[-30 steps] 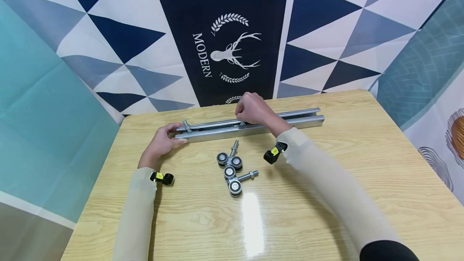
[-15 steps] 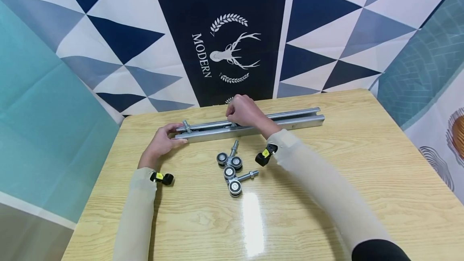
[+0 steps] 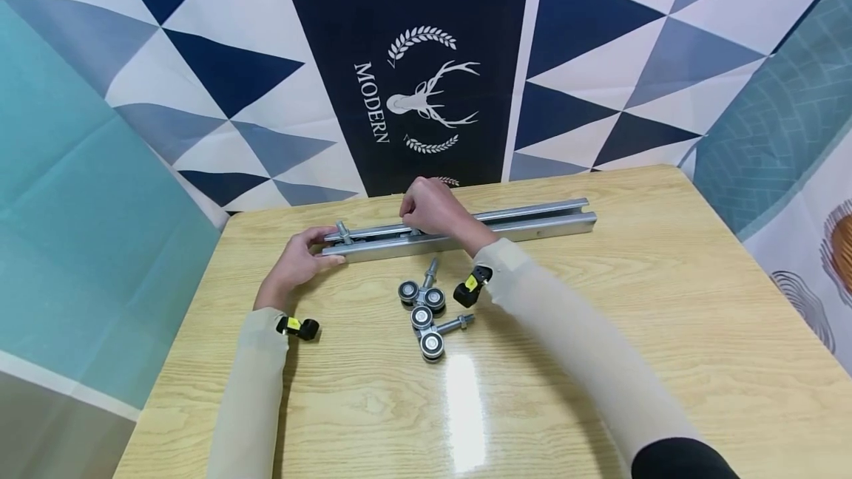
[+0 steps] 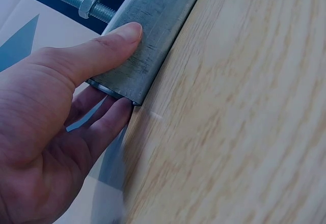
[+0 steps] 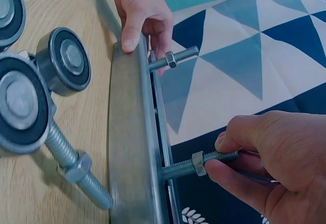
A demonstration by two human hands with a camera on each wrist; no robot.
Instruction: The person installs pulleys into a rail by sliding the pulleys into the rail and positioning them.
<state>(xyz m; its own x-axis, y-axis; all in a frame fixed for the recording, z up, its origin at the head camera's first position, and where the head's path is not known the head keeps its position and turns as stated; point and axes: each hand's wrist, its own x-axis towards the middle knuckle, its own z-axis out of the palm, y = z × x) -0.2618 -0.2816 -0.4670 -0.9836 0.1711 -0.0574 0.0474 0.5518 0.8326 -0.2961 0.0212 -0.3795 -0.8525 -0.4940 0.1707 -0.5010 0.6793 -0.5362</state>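
A galvanized metal channel rail [image 3: 552,227] lies across the back of the table, slot upward. My left hand [image 3: 294,265] grips its left end, with the thumb [image 4: 122,36] along the near wall and the fingers at the end and far side. Just inside that end, a threaded bolt with a nut [image 5: 170,59] stands up from the slot. My right hand [image 3: 434,207] pinches the bolt of a second roller trolley [image 5: 178,169] between thumb and fingers; its wheels are hidden inside the rail. Two loose roller trolleys [image 3: 434,299] lie in front of the rail.
The wooden table [image 3: 359,398] holds the rail and trolleys. Behind it hangs a patterned cloth [image 3: 246,72] with triangles and a deer print, close to the rail. A teal panel [image 3: 100,205] borders the left side.
My right hand has moved left along the rail, with the pinched trolley bolt sliding toward the left end. My left hand, the rail and the loose trolleys have stayed put.
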